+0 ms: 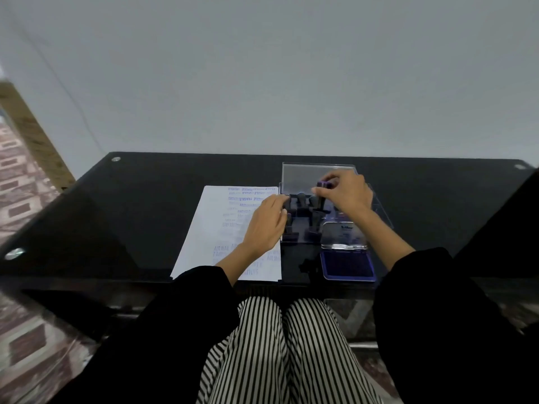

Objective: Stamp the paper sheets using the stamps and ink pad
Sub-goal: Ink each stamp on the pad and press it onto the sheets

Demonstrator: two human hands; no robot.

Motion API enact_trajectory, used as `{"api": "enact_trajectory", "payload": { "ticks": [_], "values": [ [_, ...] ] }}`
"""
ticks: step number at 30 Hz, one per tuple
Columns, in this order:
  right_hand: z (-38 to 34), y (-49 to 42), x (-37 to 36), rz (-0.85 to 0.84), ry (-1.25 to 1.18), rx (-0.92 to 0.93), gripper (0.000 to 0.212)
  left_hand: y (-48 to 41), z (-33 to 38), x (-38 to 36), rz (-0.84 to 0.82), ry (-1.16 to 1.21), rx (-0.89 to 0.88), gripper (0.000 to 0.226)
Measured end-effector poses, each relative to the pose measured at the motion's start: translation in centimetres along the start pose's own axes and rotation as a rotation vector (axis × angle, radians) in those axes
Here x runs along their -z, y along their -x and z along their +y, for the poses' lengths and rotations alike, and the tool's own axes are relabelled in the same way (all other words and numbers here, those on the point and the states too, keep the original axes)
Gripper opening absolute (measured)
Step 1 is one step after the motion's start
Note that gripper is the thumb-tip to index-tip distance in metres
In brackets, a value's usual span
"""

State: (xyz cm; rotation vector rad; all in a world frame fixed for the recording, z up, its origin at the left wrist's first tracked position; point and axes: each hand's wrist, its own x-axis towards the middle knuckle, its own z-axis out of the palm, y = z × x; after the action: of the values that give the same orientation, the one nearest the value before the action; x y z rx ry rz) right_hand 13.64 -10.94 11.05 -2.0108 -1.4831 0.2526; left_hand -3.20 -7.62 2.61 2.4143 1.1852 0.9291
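My right hand pinches one stamp, its inky face showing, above the clear stamp case at the middle of the tabletop. My left hand bends its fingers at the case's left end; I cannot tell if it grasps or only steadies. The ink pad lies open at the near edge, beside the paper sheets. I think wet ink may smear my fingers, or the light case may tip.

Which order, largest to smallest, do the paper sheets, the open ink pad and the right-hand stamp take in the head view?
1. paper sheets
2. ink pad
3. stamp, pinched by the right hand and partly hidden
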Motion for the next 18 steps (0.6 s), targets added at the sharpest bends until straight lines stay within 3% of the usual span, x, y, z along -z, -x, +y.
{"api": "enact_trajectory", "payload": {
  "ticks": [10,18],
  "values": [
    [3.3,5.8,2.1,0.053,-0.035,0.006,0.033,4.2,3.8,-1.4,-0.045,-0.028,-0.179,0.028],
    [6.2,8.3,-0.5,-0.013,0.036,0.038,0.037,6.4,5.4,-4.3,-0.255,-0.107,-0.06,0.047]
  ]
}}
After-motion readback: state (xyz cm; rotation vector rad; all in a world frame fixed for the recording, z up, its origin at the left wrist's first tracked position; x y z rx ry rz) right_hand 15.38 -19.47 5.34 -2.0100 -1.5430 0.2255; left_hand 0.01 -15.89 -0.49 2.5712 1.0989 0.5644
